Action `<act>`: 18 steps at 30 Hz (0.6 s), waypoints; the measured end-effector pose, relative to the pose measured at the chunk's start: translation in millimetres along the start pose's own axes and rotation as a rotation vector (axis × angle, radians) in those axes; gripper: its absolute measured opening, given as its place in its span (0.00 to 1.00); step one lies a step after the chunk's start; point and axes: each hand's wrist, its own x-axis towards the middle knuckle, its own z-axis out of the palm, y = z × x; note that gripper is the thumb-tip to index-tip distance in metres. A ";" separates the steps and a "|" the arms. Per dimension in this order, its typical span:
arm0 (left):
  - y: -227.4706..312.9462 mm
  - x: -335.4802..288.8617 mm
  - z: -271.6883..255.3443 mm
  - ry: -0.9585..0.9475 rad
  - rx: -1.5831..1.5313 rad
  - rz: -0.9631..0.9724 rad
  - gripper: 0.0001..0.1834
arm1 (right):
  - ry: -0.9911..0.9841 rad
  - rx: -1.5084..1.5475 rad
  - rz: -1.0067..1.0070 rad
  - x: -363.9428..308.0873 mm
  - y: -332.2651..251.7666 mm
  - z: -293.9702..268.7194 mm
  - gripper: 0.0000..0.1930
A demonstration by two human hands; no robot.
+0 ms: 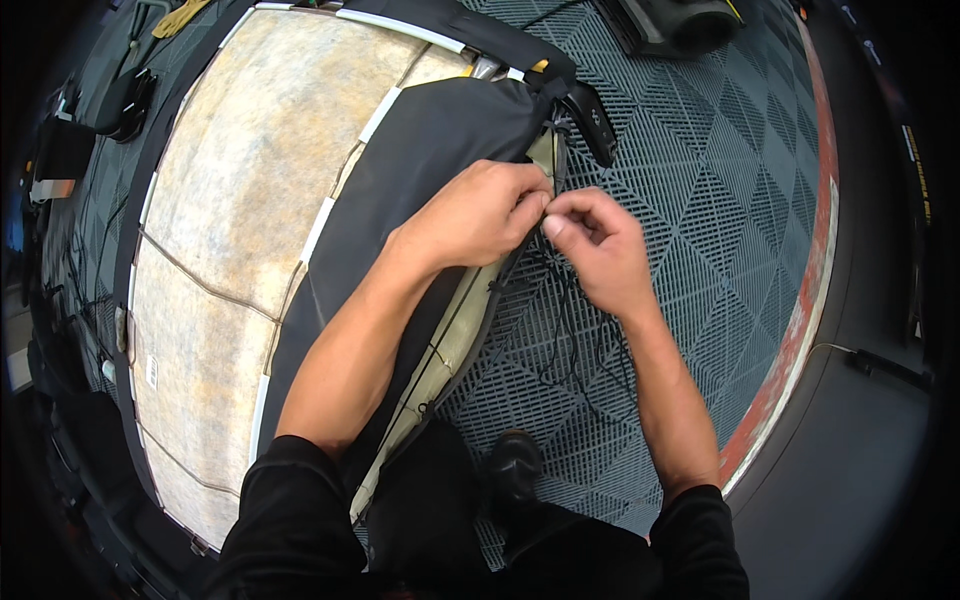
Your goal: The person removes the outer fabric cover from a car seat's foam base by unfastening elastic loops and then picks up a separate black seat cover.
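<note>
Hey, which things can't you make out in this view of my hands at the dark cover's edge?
1) Head view: what, if anything, the left hand and right hand pinch; their own fingers cover it.
2) Head view: details of the white label; too small.
3) Head view: the rest of the bulky black object; the top edge cuts it off.

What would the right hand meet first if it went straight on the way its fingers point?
The right hand would probably meet the left hand first, close by on its left; whether the two already touch is hard to tell.
</note>
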 end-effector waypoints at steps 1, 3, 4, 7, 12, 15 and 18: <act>2.0 -0.5 0.2 0.021 -0.029 -0.004 0.10 | 0.030 0.241 0.036 1.3 -6.8 0.8 0.10; 4.3 -0.4 0.7 0.008 -0.034 -0.029 0.09 | 0.038 0.390 0.093 6.4 -11.7 -8.2 0.10; 5.7 0.3 0.8 0.002 -0.036 -0.038 0.09 | 0.041 0.400 0.093 10.2 -13.6 -11.9 0.10; 7.2 0.4 2.0 -0.005 0.010 -0.021 0.09 | 0.007 0.421 0.292 21.6 -14.3 -22.2 0.10; 5.3 2.0 9.8 0.100 0.145 0.097 0.07 | 0.166 -0.199 0.154 24.3 -17.1 -28.0 0.08; 4.7 1.9 8.8 0.134 0.186 0.078 0.07 | 0.280 -0.476 0.022 17.9 -35.8 -21.0 0.08; 1.1 -0.9 8.9 0.153 0.179 0.071 0.07 | 0.180 -0.290 0.193 10.4 -50.0 -18.1 0.10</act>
